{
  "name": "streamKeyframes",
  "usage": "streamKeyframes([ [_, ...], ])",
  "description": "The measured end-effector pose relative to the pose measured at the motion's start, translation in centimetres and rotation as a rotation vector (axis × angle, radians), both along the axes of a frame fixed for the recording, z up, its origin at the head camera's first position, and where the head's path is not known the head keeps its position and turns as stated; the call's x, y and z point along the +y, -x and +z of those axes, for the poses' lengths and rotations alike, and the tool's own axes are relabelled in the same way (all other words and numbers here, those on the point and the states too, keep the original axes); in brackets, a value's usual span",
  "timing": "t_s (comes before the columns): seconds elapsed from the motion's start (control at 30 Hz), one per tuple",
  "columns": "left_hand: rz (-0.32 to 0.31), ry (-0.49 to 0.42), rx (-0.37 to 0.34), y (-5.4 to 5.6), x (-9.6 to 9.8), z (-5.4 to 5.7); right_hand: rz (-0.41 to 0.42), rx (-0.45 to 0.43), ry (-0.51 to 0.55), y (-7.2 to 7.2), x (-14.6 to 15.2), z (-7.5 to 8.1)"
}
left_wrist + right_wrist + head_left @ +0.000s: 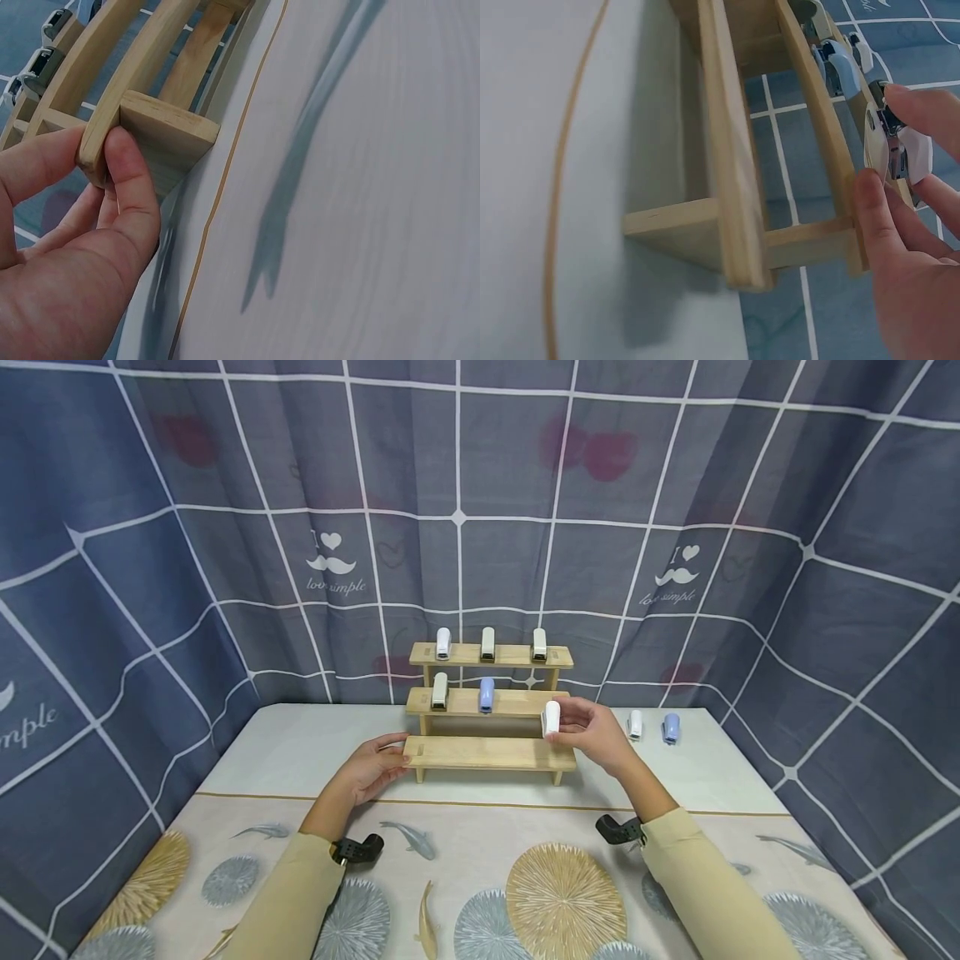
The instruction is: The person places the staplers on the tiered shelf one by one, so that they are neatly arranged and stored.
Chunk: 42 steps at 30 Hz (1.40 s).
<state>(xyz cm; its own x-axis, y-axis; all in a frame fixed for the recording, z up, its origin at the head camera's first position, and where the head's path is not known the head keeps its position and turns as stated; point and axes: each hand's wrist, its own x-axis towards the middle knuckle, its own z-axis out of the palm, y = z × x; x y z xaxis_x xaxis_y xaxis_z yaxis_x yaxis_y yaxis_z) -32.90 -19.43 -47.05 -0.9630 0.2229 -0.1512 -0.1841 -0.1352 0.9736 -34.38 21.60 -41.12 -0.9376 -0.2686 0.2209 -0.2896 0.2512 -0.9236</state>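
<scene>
A three-step wooden display stand (487,753) stands on the table. My left hand (371,767) grips the left end of its lowest step, thumb and fingers around the board (112,105) in the left wrist view. Between thumb and fingers, my right hand (597,737) holds a white mini stapler (551,717) at the right end of the middle step. The right wrist view shows this stapler (876,146) upright, close beside the step's edge. A cream stapler (439,692) and a blue stapler (487,694) occupy the middle step. The top step carries a white stapler (443,644) and two cream ones (488,645).
To the right of the stand, a white stapler (634,725) and a blue stapler (671,728) lie on the table. A patterned cloth (465,835) covers the table's near part. Checked curtains (495,560) hang behind and at both sides.
</scene>
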Motion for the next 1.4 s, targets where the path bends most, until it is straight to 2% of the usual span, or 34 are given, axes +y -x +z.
streamKeyframes([
  [0.37,-0.013,0.003,0.004,0.1,-0.2,-0.2,0.013,0.022,-0.018,1.6,-0.6,1.7],
  [0.7,-0.011,0.008,-0.006,-0.1,-0.1,-0.1,0.004,-0.016,-0.081,3.5,-1.0,2.1],
  [0.9,-0.013,0.003,-0.005,-0.1,-0.1,-0.1,-0.006,-0.008,-0.11,4.5,-1.0,2.1],
  [1.4,-0.016,0.014,0.002,-0.2,-0.2,-0.1,-0.004,-0.035,-0.125,5.3,-1.2,2.2],
])
